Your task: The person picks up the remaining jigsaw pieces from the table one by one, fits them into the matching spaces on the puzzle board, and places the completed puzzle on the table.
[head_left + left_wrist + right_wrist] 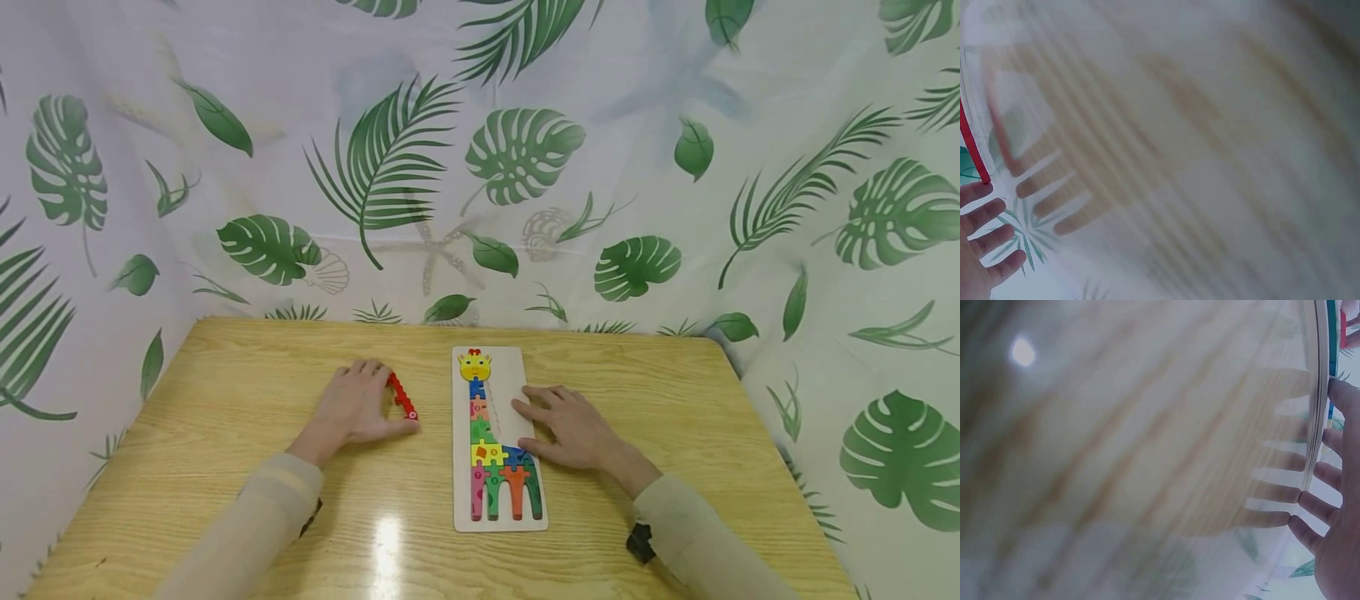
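Note:
My left hand is left of the board and holds a red puzzle piece between index finger and thumb, at its two ends. In the left wrist view a strip of the red piece meets a fingertip. A giraffe puzzle on a pale board lies upright in the middle, with colored pieces set in it. Bare board shows along the right side of the giraffe's neck. My right hand touches the board's right edge with spread fingers, also seen along that edge in the right wrist view.
The wooden table runs back to a white cloth printed with green leaves. Light glares off the tabletop near the front. The wrist views show mostly the glossy tabletop with reflections of the hands.

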`<state>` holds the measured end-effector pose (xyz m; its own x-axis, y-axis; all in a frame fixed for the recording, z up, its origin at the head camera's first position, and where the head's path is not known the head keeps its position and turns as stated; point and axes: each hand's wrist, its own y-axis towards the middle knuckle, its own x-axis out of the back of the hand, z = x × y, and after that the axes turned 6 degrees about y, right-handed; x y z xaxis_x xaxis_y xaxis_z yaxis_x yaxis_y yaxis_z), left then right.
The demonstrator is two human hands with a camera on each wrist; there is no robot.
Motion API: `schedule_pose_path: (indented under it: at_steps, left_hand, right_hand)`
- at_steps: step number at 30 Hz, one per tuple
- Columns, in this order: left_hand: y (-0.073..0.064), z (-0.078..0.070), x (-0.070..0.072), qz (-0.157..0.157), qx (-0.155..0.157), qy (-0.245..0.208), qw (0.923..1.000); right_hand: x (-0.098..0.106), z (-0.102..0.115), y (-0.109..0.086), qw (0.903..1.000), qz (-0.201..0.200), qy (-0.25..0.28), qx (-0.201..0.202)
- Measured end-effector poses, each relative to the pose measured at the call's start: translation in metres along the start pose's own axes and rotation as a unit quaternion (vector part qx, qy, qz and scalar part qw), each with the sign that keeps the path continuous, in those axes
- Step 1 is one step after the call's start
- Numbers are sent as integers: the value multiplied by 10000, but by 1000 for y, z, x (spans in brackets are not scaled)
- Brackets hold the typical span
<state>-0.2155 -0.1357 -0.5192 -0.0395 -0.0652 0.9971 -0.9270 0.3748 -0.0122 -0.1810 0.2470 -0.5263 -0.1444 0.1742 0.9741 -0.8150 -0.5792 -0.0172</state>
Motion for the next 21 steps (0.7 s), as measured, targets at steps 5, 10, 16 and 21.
schedule_pose_path:
  at_steps: [5, 10, 16, 21]
  left_hand:
    - [4, -6, 0, 26, -31, 6, 10000]
    - [5, -12, 1, -12, -65, -5, 10000]
    - [8, -19, 1, -28, -132, -98, 9999]
    - [11, -24, 0, 62, -278, -141, 9995]
  right_hand:
    - [-2, -1, 0, 10000, 37, 12, -33]
    - [-3, -2, 1, 10000, 36, 7, -31]
    - [-2, -2, 0, 9999, 68, 31, -74]
    - [-3, -3, 1, 9999, 113, 41, -94]
